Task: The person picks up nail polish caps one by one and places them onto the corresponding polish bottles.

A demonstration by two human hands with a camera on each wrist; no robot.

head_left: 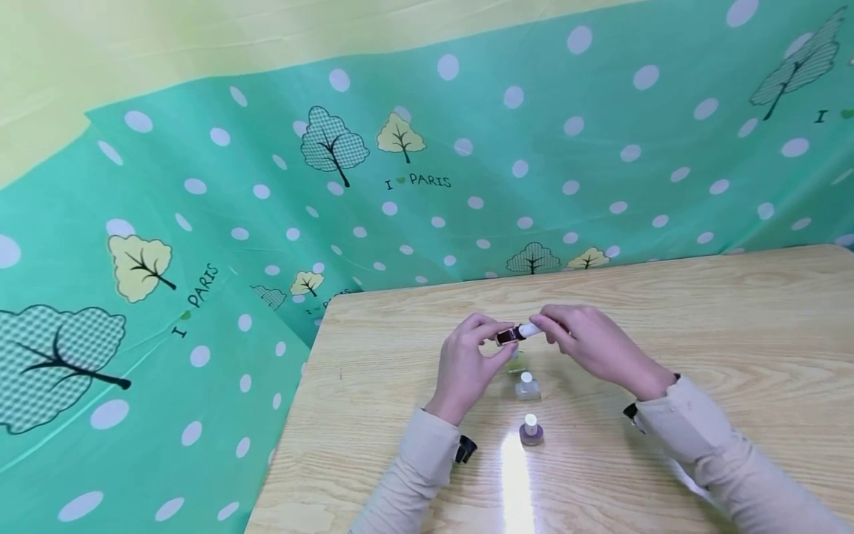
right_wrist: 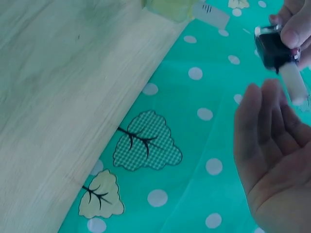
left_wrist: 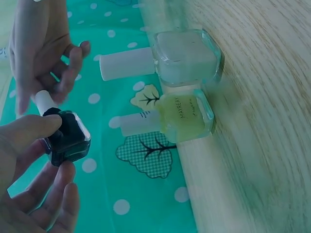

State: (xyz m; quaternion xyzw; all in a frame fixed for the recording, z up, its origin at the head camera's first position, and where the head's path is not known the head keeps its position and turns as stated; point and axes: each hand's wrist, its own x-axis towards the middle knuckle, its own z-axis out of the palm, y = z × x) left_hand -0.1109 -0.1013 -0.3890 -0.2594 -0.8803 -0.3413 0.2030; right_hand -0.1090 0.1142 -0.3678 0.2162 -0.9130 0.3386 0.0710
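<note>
My left hand [head_left: 462, 365] pinches a dark nail polish bottle [head_left: 507, 337] between thumb and fingers, its white cap [left_wrist: 44, 101] pointing toward my right hand [head_left: 596, 347]. That right hand is at the cap's end, its fingers fairly straight in the right wrist view; the cap's tip shows there, not enclosed by them. Below the hands stand a yellow-green nail polish bottle [left_wrist: 187, 116], partly hidden in the head view, and a clear, whitish one [head_left: 527, 389]. Nearer to me is a purple-grey bottle [head_left: 531, 434]. All have white caps.
The bottles stand on a light wooden table [head_left: 373, 386]. Behind it and to the left hangs a green cloth [head_left: 267, 222] with white dots and printed trees. A bright reflection lies on the tabletop near the purple-grey bottle.
</note>
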